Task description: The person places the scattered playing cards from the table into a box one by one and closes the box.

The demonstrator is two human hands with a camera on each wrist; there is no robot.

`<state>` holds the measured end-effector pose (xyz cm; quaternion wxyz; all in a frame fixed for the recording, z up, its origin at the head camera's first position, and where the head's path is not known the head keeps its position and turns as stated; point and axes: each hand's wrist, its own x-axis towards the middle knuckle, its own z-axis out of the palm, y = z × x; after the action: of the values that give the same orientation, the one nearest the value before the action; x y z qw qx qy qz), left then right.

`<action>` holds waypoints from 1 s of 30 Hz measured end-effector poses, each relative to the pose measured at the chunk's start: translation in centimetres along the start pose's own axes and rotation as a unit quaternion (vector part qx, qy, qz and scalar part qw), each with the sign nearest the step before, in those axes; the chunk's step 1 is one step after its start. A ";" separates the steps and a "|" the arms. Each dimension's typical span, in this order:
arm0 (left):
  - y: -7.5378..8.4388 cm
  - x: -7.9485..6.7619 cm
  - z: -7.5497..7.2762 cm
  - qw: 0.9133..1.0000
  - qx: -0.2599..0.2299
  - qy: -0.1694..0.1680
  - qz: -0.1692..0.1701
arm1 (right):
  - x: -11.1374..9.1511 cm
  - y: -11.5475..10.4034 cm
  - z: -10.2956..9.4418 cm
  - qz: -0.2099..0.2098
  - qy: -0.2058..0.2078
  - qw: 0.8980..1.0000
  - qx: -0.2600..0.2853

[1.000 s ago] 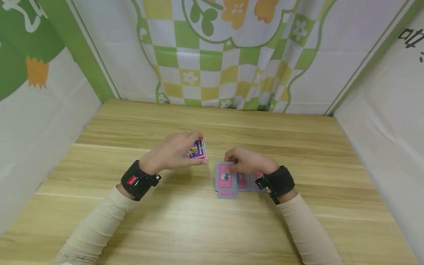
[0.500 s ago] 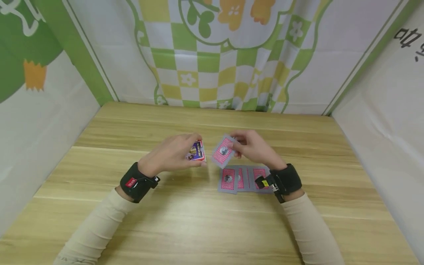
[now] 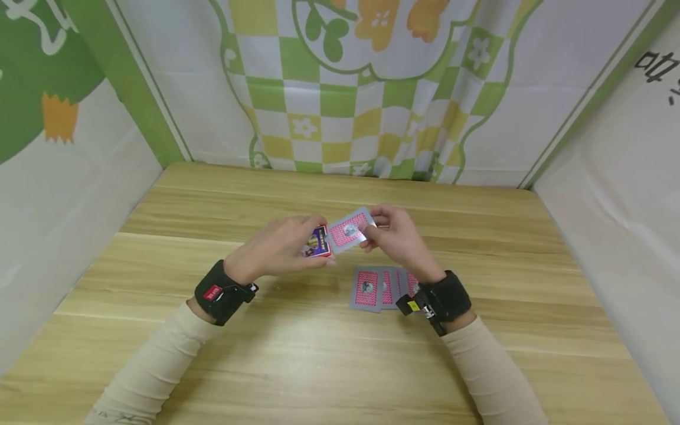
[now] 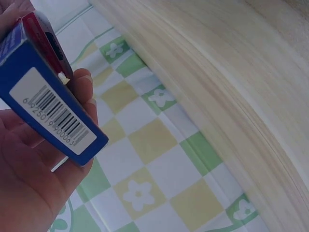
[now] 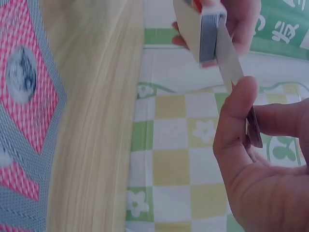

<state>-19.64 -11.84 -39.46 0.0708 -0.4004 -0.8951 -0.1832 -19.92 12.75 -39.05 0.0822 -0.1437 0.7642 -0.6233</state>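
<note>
Head view, left hand (image 3: pixel 278 245): gripped the box (image 3: pixel 317 243).
Right hand (image 3: pixel 397 237): pinched one card (image 3: pixel 347 231) at the box's right end.
Box: seemed part full, above the table (image 3: pixel 287 372).
Loose cards (image 3: pixel 366 288): lay nearer, right, not inside yet.

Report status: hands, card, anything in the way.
Left hand grips card box. Right hand pinches a card, its end at the box's open end. No obstruction visible between.
</note>
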 end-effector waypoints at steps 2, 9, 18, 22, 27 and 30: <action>0.0 0.1 0.0 1.000 -0.001 0.003 -0.002 | -0.2 -0.1 0.3 0.009 0.002 1.000 0.010; -0.1 0.1 0.0 1.000 0.013 0.008 0.004 | -0.5 0.0 1.4 0.018 -0.015 1.000 0.002; -0.1 0.0 0.3 0.999 0.021 0.013 0.020 | -0.6 0.3 1.7 0.007 -0.061 0.997 -0.046; 0.0 0.0 0.5 0.999 0.017 0.012 0.025 | -0.6 0.5 2.1 0.010 -0.089 0.993 -0.074; 0.1 0.0 0.6 0.999 -0.002 0.007 0.036 | -0.6 1.0 2.6 -0.013 -0.109 0.987 -0.117; 0.1 0.1 0.5 0.999 -0.004 0.005 0.036 | -0.5 1.3 2.2 -0.025 -0.103 0.985 -0.138</action>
<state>-19.64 -11.50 -39.85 0.0805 -0.4314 -0.8791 -0.1860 -18.91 11.09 -40.84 0.1240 -0.2360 0.8265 -0.4957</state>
